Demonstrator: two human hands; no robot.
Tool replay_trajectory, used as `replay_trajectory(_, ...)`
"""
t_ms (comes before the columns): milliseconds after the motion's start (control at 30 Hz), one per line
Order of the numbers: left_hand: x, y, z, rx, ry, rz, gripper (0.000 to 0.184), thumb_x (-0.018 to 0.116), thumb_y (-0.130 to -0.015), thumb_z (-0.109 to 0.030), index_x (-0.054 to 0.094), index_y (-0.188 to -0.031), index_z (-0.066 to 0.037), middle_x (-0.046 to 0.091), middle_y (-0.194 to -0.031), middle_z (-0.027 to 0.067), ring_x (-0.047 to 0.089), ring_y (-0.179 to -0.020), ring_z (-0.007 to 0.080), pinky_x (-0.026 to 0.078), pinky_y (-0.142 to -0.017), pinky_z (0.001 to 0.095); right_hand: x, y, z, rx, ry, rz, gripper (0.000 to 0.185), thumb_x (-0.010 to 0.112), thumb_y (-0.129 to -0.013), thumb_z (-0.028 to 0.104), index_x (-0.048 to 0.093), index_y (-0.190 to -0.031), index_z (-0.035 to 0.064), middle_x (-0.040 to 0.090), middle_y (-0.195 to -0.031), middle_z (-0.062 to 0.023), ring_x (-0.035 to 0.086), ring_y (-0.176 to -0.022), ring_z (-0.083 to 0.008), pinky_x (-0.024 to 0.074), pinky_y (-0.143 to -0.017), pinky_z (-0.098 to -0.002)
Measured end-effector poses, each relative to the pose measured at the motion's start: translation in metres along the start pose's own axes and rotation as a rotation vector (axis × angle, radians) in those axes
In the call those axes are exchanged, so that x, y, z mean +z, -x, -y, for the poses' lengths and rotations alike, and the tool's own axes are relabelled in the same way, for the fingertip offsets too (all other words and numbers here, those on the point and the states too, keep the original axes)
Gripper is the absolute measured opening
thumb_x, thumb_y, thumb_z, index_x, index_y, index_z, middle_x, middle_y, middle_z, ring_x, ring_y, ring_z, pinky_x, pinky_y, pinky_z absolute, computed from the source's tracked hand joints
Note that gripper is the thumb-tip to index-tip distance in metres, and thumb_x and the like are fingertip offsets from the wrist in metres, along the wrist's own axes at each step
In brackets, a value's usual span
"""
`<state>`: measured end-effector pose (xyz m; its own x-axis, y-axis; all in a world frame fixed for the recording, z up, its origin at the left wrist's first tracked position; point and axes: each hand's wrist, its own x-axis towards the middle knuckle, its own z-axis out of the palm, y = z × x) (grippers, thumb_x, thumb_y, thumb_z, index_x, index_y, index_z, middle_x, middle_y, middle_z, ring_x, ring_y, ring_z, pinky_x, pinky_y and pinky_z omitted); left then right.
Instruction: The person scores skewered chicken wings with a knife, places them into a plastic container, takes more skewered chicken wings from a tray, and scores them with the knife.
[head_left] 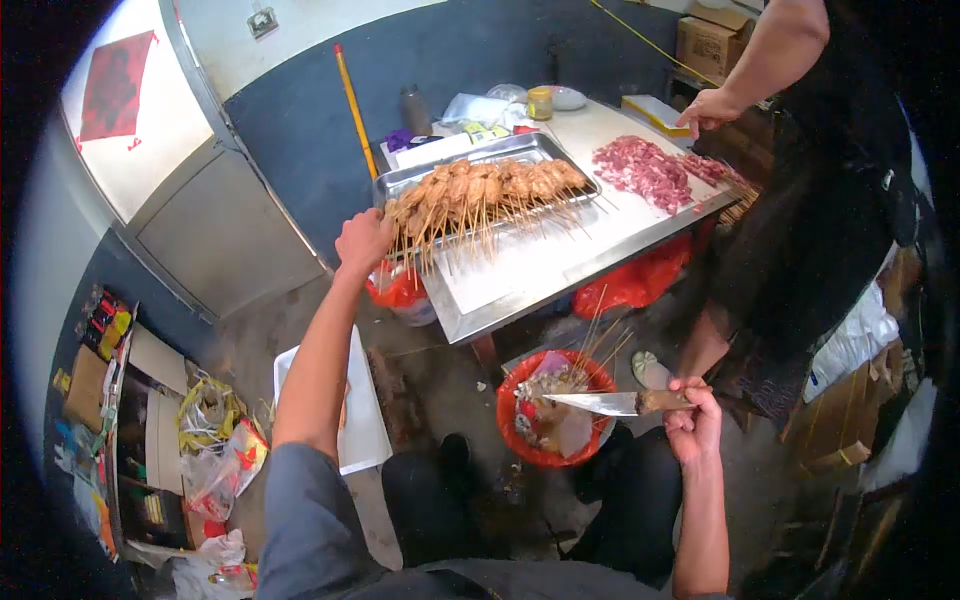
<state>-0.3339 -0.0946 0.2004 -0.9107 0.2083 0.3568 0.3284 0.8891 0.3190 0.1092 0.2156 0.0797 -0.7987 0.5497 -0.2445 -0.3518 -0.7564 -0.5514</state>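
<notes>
My right hand is closed around the wooden handle of a knife, its blade pointing left above the red plastic basin. My left hand reaches to the near left end of a metal tray. Its fingers curl at the tray's edge, against the skewered meat; exactly what they grip is hidden. Many skewers lie piled across the tray, their sticks hanging over its near side.
Raw cut meat lies on the table, with a jar behind. A co-worker's hand is at the far right. A white tray rests on the floor at left; cardboard boxes stand at right.
</notes>
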Motion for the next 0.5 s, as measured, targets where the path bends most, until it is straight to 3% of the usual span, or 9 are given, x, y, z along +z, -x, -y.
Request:
replay_trajectory(133,0.018,-0.031,-0.01,-0.056,-0.089,0.153,0.042,0.059,-0.079,-0.034,0.065,-0.108,-0.004,0.066,-0.104,0.0206,0.063,-0.1,0.0358,0.049,-0.083,0.0446,0.002,0.002,0.003,0.009,0.015,-0.036,0.012,0.06,-0.077,0.004,0.054,-0.086,0.0102,0.062,-0.091,-0.0092,0.03,-0.043,-0.0058,0.0309,-0.041,-0.0187)
replay_trajectory(233,0.028,-0.045,-0.01,-0.074,-0.047,0.186,0.036,0.061,-0.076,-0.027,0.066,-0.098,0.001,0.067,-0.098,0.0218,0.066,-0.093,0.0345,0.051,-0.077,0.0433,0.0,0.001,0.004,0.021,0.009,-0.032,0.012,0.06,-0.077,0.003,0.054,-0.086,0.01,0.062,-0.091,-0.0094,0.03,-0.043,-0.0057,0.0311,-0.041,-0.0191)
replay_trajectory(300,0.038,-0.058,0.0,-0.027,0.131,0.208,0.024,0.065,-0.073,-0.019,0.065,-0.081,0.003,0.067,-0.082,0.0198,0.067,-0.074,0.0332,0.053,-0.062,0.0423,0.0,0.001,0.005,0.023,0.009,-0.019,0.012,0.059,-0.077,0.003,0.055,-0.087,0.01,0.063,-0.091,-0.0097,0.03,-0.042,-0.0056,0.0315,-0.041,-0.0194)
replay_trajectory(333,0.039,-0.058,-0.003,-0.026,0.13,0.21,0.024,0.065,-0.073,-0.019,0.065,-0.081,0.003,0.067,-0.082,0.0198,0.067,-0.074,0.0332,0.053,-0.062,0.0423,0.002,0.001,0.004,0.025,0.011,-0.029,0.012,0.059,-0.077,0.004,0.055,-0.087,0.0099,0.063,-0.091,-0.01,0.03,-0.042,-0.0056,0.0318,-0.041,-0.0197)
replay_trajectory(400,0.016,-0.042,-0.034,-0.343,0.654,0.361,0.016,0.067,-0.072,-0.015,0.061,-0.071,-0.001,0.061,-0.068,0.0123,0.061,-0.057,0.0243,0.044,-0.044,0.0362,0.004,0.002,0.004,0.03,0.012,-0.042,0.012,0.06,-0.077,0.004,0.056,-0.087,0.0098,0.064,-0.091,-0.0103,0.03,-0.042,-0.0056,0.0321,-0.041,-0.02)
replay_trajectory(433,0.02,-0.046,-0.029,-0.346,0.652,0.363,0.016,0.067,-0.072,-0.015,0.061,-0.071,-0.001,0.061,-0.068,0.0123,0.061,-0.057,0.0243,0.044,-0.044,0.0362,0.004,0.002,0.003,0.028,0.009,-0.023,0.012,0.06,-0.077,0.004,0.057,-0.088,0.0098,0.064,-0.091,-0.0104,0.03,-0.041,-0.0056,0.0324,-0.041,-0.0202)
replay_trajectory(500,0.022,-0.051,-0.025,-0.3,0.723,0.54,0.022,0.073,-0.073,-0.021,0.058,-0.071,-0.004,0.053,-0.059,0.0054,0.051,-0.048,0.0159,0.031,-0.038,0.0298,0.005,0.001,0.003,0.027,0.005,-0.002,0.012,0.06,-0.078,0.004,0.057,-0.088,0.0098,0.064,-0.09,-0.0105,0.03,-0.041,-0.0057,0.0327,-0.042,-0.0203)
